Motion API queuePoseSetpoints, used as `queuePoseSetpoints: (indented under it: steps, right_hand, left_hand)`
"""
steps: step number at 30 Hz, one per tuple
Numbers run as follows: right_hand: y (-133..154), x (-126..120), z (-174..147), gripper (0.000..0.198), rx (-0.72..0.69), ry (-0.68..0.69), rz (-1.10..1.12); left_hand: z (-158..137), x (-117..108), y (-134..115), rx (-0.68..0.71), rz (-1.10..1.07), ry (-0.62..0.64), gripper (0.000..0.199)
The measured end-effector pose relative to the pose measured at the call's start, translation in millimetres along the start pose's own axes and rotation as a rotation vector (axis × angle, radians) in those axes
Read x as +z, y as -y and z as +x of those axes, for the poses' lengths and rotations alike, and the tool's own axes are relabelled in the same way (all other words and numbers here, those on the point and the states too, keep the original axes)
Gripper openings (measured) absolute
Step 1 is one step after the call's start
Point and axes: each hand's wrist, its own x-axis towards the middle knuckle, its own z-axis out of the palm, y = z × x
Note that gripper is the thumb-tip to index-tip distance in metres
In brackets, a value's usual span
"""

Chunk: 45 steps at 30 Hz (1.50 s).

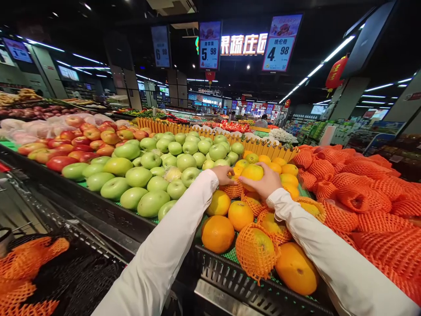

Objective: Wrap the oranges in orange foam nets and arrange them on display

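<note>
An orange (252, 172) is gripped in my right hand (265, 181), thumb and fingers around its side, above the other oranges in the bin. Just to its left, my left hand (225, 174) has its fingers curled together over a netted orange (233, 189). Whatever lies between those fingers is hidden. Closer to me are bare oranges (217, 233) and an orange in an orange mesh sleeve (257, 249). More oranges (289, 169) lie beyond my right hand.
Green apples (154, 202) fill the bin to the left, with red apples (82, 145) past them. Red foam-netted fruit (358, 197) is heaped on the right. A black slatted bin edge (226, 281) runs in front. Orange netting (29, 267) lies at lower left by a cart.
</note>
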Motion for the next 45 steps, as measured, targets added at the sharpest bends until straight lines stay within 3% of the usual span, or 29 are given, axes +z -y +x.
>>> queuePoseSetpoints:
  steps: [4,6,9,11,14,17,19,21,22,24,27,29,32,33,35,36,39,41,43,45]
  right_hand:
    - [1,-9,3,0.094,-0.012,0.006,0.036]
    - [-2,-9,5,0.093,-0.068,0.175,0.012]
    - [-13,-5,8,0.1,-0.182,0.537,0.022]
    - [-20,-2,9,0.105,-0.236,0.599,0.046]
    - [-26,3,8,0.105,-0.274,0.481,0.005]
    - [-30,8,11,0.115,-0.304,0.405,-0.047]
    - [-35,10,17,0.119,-0.294,0.452,-0.029]
    - [-40,11,26,0.114,-0.296,0.507,0.022]
    - [-43,11,30,0.115,-0.283,0.486,0.044]
    - [-48,12,36,0.117,-0.283,0.528,0.046]
    - [-50,13,38,0.118,-0.288,0.523,0.043]
    - [-48,13,37,0.12,-0.288,0.519,0.039]
    - [-45,14,35,0.123,-0.291,0.527,0.039]
    - [-44,14,34,0.122,-0.3,0.511,0.045]
    - [-42,13,30,0.118,-0.336,0.467,0.044]
    - [-40,12,27,0.117,-0.362,0.429,0.032]
    - [-31,9,17,0.105,-0.381,0.381,-0.04]
    - [-24,7,12,0.097,-0.323,0.344,-0.054]
    - [-18,5,10,0.09,-0.242,0.317,-0.076]
    - [-15,1,9,0.087,-0.149,0.281,-0.07]
  left_hand:
    - [8,10,3,0.053,0.026,-0.01,0.045]
    - [15,15,2,0.044,0.024,-0.037,0.04]
    - [17,15,-7,0.003,0.017,-0.072,0.037]
    - [-1,9,-20,-0.06,0.031,-0.134,0.039]
    - [-68,6,-38,-0.102,0.007,-0.431,0.042]
    - [-157,35,-32,0.135,-0.222,-1.026,0.034]
    - [-210,72,0,0.08,-0.198,-1.245,0.028]
    - [-258,112,56,-0.123,-0.005,-1.355,0.021]
    - [-280,129,89,-0.276,0.108,-1.335,0.019]
    - [-323,150,156,-0.566,0.238,-1.148,0.025]
    - [-376,149,233,-1.012,0.361,-1.048,0.042]
    - [-400,136,263,-1.261,0.353,-0.922,0.053]
    - [-414,119,282,-1.378,0.221,-0.64,0.042]
    - [-413,115,283,-1.37,0.202,-0.598,0.033]
    - [-406,110,276,-1.343,0.228,-0.673,0.025]
    - [-400,107,268,-1.315,0.246,-0.776,0.027]
    - [-373,89,233,-1.123,0.134,-1.307,0.039]
    - [-344,68,201,-0.896,-0.05,-1.5,0.046]
    - [-302,45,162,-0.569,-0.194,-1.436,0.056]
    - [-246,24,115,-0.264,-0.271,-1.207,0.064]
